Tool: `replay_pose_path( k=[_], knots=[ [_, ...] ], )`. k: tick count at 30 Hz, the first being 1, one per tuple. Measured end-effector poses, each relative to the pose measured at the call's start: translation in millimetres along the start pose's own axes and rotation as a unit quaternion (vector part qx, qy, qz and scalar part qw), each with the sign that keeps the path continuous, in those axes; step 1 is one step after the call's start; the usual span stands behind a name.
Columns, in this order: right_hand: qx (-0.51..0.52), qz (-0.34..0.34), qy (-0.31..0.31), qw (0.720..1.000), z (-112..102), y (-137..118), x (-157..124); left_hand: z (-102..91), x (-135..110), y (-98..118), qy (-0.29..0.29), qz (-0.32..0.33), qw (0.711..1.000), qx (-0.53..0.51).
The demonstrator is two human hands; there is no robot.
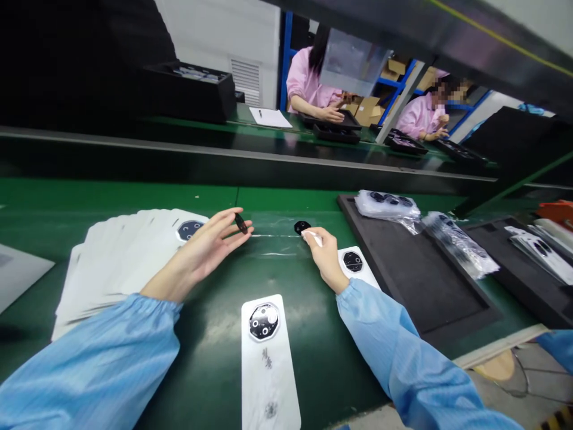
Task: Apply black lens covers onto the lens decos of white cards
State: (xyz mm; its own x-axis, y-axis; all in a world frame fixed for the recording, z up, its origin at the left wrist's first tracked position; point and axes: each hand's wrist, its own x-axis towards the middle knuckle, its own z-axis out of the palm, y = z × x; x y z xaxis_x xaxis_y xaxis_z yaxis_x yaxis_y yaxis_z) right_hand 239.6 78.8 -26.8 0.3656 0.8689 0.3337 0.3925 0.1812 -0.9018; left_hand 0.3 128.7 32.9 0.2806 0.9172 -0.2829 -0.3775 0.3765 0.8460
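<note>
fingers (226, 222) of the left hand (199, 254) are closed in a pinch on a small dark oval part (240, 223), and the right hand (326, 260) clasps a white wipe (313, 237) beside a black disc (302, 227). a green conveyor belt (210, 200) lies across the view, with a black foam tray (416, 286) to the right, a fanned stack of white phone-back panels (119, 263) to the left, and a single panel (267, 370) in front. a light hold by the edges suits parts this small, keeping prints off their faces. whether the disc touches the wipe or rests on the belt is hard to make out, and the left fingers hide part of the oval.
</note>
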Motion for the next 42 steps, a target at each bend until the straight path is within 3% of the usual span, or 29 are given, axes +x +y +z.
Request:
replay_pose_path(
  k=[5, 8, 9, 13, 18, 26, 34, 42],
  knots=[
    [0.028, -0.025, 0.001, 0.999, -2.1, -29.6, -19.3, 1.4, -37.2, -0.1, 0.026, 0.004, 0.999, -0.023],
    [0.02, -0.029, -0.072, 0.997, -3.4, -56.3, -51.1, 0.0, -54.3, -11.6, -0.039, -0.032, 0.998, -0.025],
    [-0.012, -0.059, -0.111, 0.992, -4.6, -63.8, -62.7, -1.0, -57.9, -16.3, -0.059, -0.043, 0.997, -0.026],
    [-0.109, -0.172, -0.257, 0.945, -9.1, -77.3, -101.0, -6.8, -64.9, -30.7, -0.106, -0.089, 0.99, -0.01],
    [-0.173, -0.233, -0.338, 0.895, -7.8, -67.0, -114.9, -13.9, -67.1, -36.0, -0.136, -0.118, 0.984, 0.003],
    [-0.26, -0.311, -0.36, 0.84, -4.6, -64.9, -115.3, -14.7, -68.0, -33.1, -0.16, -0.121, 0.979, 0.021],
    [-0.27, -0.314, -0.391, 0.822, -3.6, -66.5, -114.2, -13.3, -68.1, -32.0, -0.162, -0.129, 0.978, 0.011],
    [-0.29, -0.321, -0.385, 0.816, -3.4, -64.3, -118.5, -18.2, -64.0, -35.5, -0.184, -0.146, 0.972, 0.013]
  ],
)
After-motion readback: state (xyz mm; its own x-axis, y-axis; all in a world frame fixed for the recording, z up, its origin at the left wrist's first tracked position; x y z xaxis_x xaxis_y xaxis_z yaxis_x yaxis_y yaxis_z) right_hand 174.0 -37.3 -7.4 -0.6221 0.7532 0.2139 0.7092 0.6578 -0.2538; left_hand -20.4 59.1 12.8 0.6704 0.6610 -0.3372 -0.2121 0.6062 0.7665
